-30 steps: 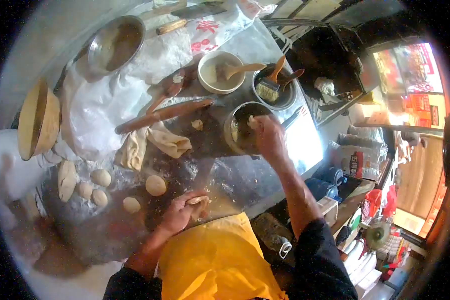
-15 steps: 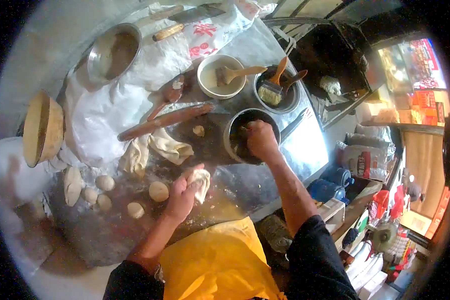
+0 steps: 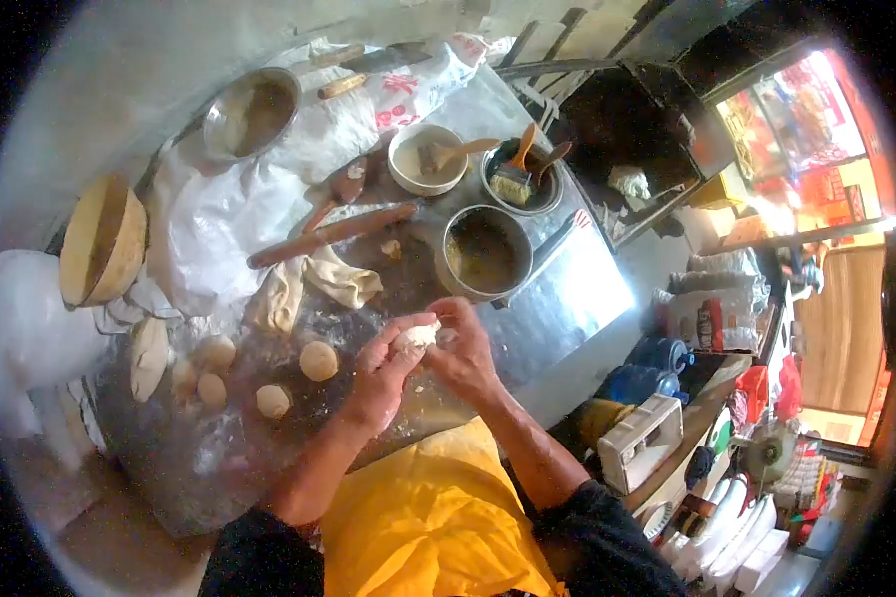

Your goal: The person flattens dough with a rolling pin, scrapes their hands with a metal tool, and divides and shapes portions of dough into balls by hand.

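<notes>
My left hand (image 3: 380, 373) is closed around a pale lump of dough (image 3: 417, 337) above the near part of the dark work surface. My right hand (image 3: 460, 350) touches the right side of that dough, its fingers pinched on it. Just beyond is a metal pot (image 3: 486, 251) with a brownish, wet-looking content. Several round dough pieces, one of them here (image 3: 319, 361), lie to the left on the floured surface. Folded dough strips (image 3: 342, 281) rest next to a wooden rolling pin (image 3: 331, 235).
A white bowl (image 3: 427, 160) with a brush and a dark pot (image 3: 521, 175) with brushes stand at the back. Left are a wooden bowl (image 3: 105, 242), a metal bowl (image 3: 253, 113) and white plastic sacks (image 3: 214, 229). Blue bottles (image 3: 647, 370) are off to the right.
My right hand has left the metal pot and come to the dough. My left hand has moved slightly right, and both hands now meet at the dough.
</notes>
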A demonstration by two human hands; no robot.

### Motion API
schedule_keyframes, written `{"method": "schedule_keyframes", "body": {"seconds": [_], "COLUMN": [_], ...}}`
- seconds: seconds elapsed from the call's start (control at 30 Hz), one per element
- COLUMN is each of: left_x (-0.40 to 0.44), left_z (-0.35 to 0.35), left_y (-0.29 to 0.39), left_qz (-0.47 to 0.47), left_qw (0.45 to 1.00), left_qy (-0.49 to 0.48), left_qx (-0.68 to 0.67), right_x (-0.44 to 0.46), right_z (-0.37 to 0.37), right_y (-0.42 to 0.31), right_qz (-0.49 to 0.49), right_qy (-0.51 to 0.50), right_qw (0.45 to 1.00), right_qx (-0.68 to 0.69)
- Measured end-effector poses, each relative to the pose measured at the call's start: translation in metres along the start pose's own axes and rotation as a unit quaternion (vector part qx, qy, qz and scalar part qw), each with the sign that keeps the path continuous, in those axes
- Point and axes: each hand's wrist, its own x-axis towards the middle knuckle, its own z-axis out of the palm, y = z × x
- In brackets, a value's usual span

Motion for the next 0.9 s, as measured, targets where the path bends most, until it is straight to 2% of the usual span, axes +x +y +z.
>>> {"method": "schedule_keyframes", "body": {"seconds": [0.03, 0.1, 0.13, 0.17, 0.2, 0.23, 0.3, 0.37, 0.43, 0.47, 0.5, 0.57, 0.67, 0.7, 0.77, 0.8, 0.83, 0.9], "left_x": [-0.005, -0.016, -0.022, -0.027, -0.032, -0.038, -0.049, -0.060, -0.068, -0.064, -0.061, -0.062, -0.068, -0.070, -0.077, -0.070, -0.065, -0.054], "left_z": [-0.002, -0.012, -0.013, -0.013, -0.010, -0.007, -0.006, -0.002, 0.010, -0.009, -0.006, -0.013, -0.003, 0.002, 0.022, 0.018, 0.008, -0.014], "left_y": [0.003, 0.008, 0.019, 0.023, 0.023, 0.024, 0.031, 0.039, 0.042, 0.034, 0.027, 0.030, 0.052, 0.052, 0.060, 0.051, 0.048, 0.050], "left_qz": [0.005, -0.074, -0.072, -0.042, -0.048, -0.057, -0.061, -0.068, -0.015, -0.021, 0.025, 0.139, 0.070, 0.064, 0.116, 0.167, 0.165, 0.212], "left_qw": [1.000, 0.990, 0.989, 0.992, 0.992, 0.992, 0.989, 0.984, 0.994, 0.989, 0.990, 0.946, 0.937, 0.965, 0.970, 0.963, 0.961, 0.881], "left_qy": [-0.003, -0.068, -0.088, -0.095, -0.099, -0.105, -0.122, -0.138, -0.102, -0.138, -0.139, -0.150, -0.199, -0.185, -0.185, -0.167, -0.178, -0.185], "left_qx": [0.003, -0.099, -0.096, -0.075, -0.054, -0.032, -0.058, -0.084, -0.030, 0.045, 0.031, 0.253, 0.278, 0.174, 0.103, 0.130, 0.135, 0.380], "right_x": [-0.005, -0.018, -0.026, -0.028, -0.029, -0.032, -0.031, -0.037, -0.049, -0.051, -0.051, -0.060, -0.061, -0.058, -0.051, -0.054, -0.059, -0.059], "right_z": [-0.001, -0.006, -0.016, -0.016, -0.017, -0.017, -0.018, -0.018, -0.012, -0.005, -0.001, -0.004, 0.000, -0.001, 0.003, 0.001, 0.002, 0.011], "right_y": [-0.007, -0.025, -0.044, -0.046, -0.048, -0.048, -0.044, -0.044, -0.048, -0.038, -0.032, -0.053, -0.045, -0.045, -0.049, -0.055, -0.060, -0.040], "right_qz": [0.009, 0.028, 0.016, 0.011, -0.121, -0.241, -0.272, -0.344, -0.361, -0.317, -0.272, -0.319, -0.335, -0.345, -0.374, -0.372, -0.370, -0.362], "right_qy": [-0.075, -0.226, -0.280, -0.281, -0.228, -0.155, -0.157, -0.155, -0.078, -0.110, -0.133, -0.106, -0.100, -0.106, -0.027, -0.015, -0.009, -0.026], "right_qw": [0.994, 0.948, 0.936, 0.936, 0.966, 0.929, 0.925, 0.907, 0.900, 0.918, 0.933, 0.927, 0.915, 0.908, 0.907, 0.910, 0.913, 0.916], "right_qx": [0.076, 0.224, 0.214, 0.210, -0.014, -0.235, -0.212, -0.189, -0.230, -0.212, -0.195, -0.165, -0.200, -0.212, -0.190, -0.183, -0.174, -0.171]}}
